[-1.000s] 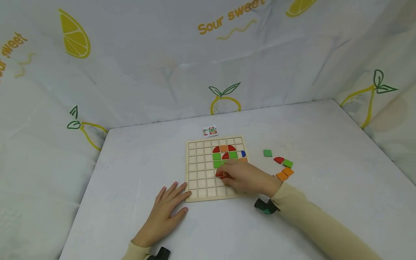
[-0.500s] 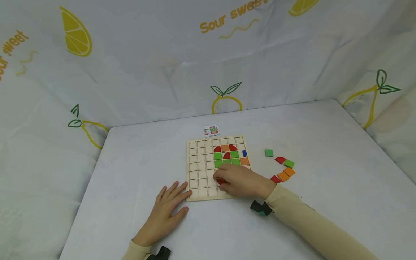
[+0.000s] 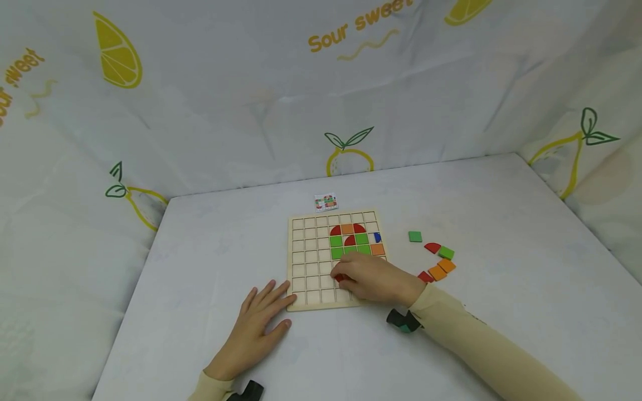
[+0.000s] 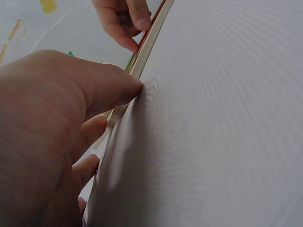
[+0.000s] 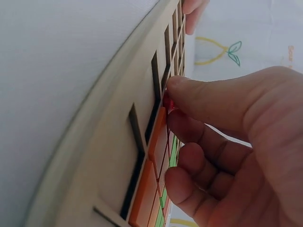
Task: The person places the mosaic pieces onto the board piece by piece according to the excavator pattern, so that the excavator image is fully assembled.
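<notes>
A wooden grid board [image 3: 305, 267] lies on the table, with red, green and orange tiles set in its right part and a small blue mark in one cell. My right hand [image 3: 375, 277] is over the board's lower right and pinches a red tile [image 3: 340, 277] between thumb and fingers, down at a cell. In the right wrist view that red tile [image 5: 167, 101] is mostly covered by the fingertips, beside orange tiles [image 5: 144, 191]. The left hand [image 3: 253, 326] lies on the table with fingers spread, its fingertips at the board's left edge.
Right of the board lie loose tiles: a darker green square [image 3: 414, 236], a red quarter circle [image 3: 432, 247], a green one [image 3: 446, 252], orange ones [image 3: 438, 272] and a red one [image 3: 425, 277]. A small pattern card [image 3: 326, 202] sits behind the board.
My right hand has shifted slightly left and down over the board, still pinching the red tile, and has stayed nearly still since half a second ago. The left hand has not moved.
</notes>
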The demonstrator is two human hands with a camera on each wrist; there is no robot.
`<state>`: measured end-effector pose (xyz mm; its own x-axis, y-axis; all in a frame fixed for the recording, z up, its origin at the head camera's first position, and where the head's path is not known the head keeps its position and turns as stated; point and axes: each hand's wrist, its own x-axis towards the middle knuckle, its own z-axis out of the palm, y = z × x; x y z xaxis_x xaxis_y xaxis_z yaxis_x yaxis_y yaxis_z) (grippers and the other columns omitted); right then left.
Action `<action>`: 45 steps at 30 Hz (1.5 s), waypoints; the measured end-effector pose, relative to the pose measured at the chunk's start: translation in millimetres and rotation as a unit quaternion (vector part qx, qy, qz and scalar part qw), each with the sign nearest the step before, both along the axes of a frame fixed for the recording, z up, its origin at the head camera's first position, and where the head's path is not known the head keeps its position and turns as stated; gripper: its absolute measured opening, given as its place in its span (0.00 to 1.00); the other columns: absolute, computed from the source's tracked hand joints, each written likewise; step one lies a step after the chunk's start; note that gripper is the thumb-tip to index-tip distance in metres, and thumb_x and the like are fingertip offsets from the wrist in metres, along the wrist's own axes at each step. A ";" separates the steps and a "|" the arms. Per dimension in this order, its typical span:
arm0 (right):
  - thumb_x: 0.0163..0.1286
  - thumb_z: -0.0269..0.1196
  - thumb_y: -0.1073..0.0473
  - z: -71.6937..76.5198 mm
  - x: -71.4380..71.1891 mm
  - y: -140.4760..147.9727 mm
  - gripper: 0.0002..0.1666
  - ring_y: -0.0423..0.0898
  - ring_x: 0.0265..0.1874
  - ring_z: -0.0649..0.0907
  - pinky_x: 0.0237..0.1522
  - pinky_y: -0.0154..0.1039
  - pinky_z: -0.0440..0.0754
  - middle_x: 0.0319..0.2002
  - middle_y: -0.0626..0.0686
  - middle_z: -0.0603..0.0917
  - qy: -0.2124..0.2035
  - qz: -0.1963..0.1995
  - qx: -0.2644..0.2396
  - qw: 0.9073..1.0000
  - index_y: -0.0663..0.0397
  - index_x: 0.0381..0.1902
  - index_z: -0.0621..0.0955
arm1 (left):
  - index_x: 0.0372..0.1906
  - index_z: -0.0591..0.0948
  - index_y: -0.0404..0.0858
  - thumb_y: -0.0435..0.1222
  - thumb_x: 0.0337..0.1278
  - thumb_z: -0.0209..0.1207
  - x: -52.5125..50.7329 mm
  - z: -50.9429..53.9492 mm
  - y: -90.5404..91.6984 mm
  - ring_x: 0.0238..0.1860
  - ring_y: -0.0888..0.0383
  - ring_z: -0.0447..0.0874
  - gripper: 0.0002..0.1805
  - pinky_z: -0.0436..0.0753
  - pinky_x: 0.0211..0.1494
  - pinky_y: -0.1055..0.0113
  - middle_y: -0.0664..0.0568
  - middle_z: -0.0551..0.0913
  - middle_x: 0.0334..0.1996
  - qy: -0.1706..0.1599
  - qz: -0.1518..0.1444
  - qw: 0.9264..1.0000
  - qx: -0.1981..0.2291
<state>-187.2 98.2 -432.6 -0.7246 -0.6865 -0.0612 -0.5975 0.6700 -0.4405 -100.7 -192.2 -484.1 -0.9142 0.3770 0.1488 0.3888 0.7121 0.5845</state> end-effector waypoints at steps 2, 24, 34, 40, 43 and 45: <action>0.72 0.65 0.57 -0.4 -0.5 -0.8 0.11 0.41 0.46 0.79 0.52 0.40 0.84 0.47 0.44 0.85 -0.002 -0.005 -0.001 1.000 0.47 0.51 0.86 | 0.67 0.79 0.51 0.37 0.60 0.67 -0.2 -0.2 0.1 0.80 0.44 0.58 0.28 0.45 0.79 0.40 0.57 0.68 0.76 0.002 0.000 1.000 -0.001; 0.71 0.67 0.52 -2.1 -2.0 1.9 0.06 0.37 0.40 0.73 0.39 0.30 0.79 0.38 0.39 0.78 0.030 -0.017 -0.010 0.999 0.40 0.43 0.88 | 0.66 0.79 0.51 0.37 0.61 0.67 0.5 3.5 2.4 0.80 0.43 0.58 0.27 0.45 0.79 0.38 0.57 0.69 0.76 -0.004 0.005 1.000 0.002; 0.73 0.57 0.64 -0.8 -6.2 6.9 0.19 0.38 0.37 0.71 0.33 0.28 0.73 0.36 0.43 0.74 0.074 -0.035 -0.003 0.997 0.44 0.55 0.87 | 0.66 0.79 0.50 0.36 0.60 0.67 1.0 2.2 1.8 0.79 0.43 0.58 0.28 0.46 0.78 0.38 0.56 0.69 0.76 0.003 0.002 1.000 0.000; 0.72 0.57 0.64 -3.9 -7.9 8.4 0.19 0.38 0.38 0.71 0.34 0.28 0.73 0.36 0.43 0.75 0.072 -0.034 -0.001 0.997 0.42 0.53 0.87 | 0.66 0.79 0.51 0.37 0.60 0.67 1.3 2.2 1.9 0.79 0.43 0.59 0.28 0.46 0.78 0.39 0.56 0.70 0.75 0.005 0.004 1.000 -0.001; 0.73 0.57 0.64 -3.8 -9.6 10.0 0.19 0.39 0.41 0.74 0.39 0.30 0.78 0.39 0.43 0.78 0.071 -0.036 0.001 0.997 0.42 0.54 0.87 | 0.66 0.79 0.50 0.37 0.61 0.67 1.0 2.6 1.6 0.80 0.44 0.57 0.27 0.45 0.79 0.40 0.57 0.69 0.76 -0.004 0.003 1.000 0.000; 0.73 0.56 0.64 -1.6 -11.4 12.0 0.19 0.40 0.45 0.76 0.44 0.33 0.82 0.43 0.44 0.80 0.065 -0.039 0.002 0.997 0.43 0.55 0.86 | 0.66 0.79 0.50 0.38 0.62 0.67 0.8 3.1 1.4 0.80 0.45 0.57 0.27 0.44 0.80 0.41 0.57 0.69 0.76 -0.011 0.003 1.000 -0.001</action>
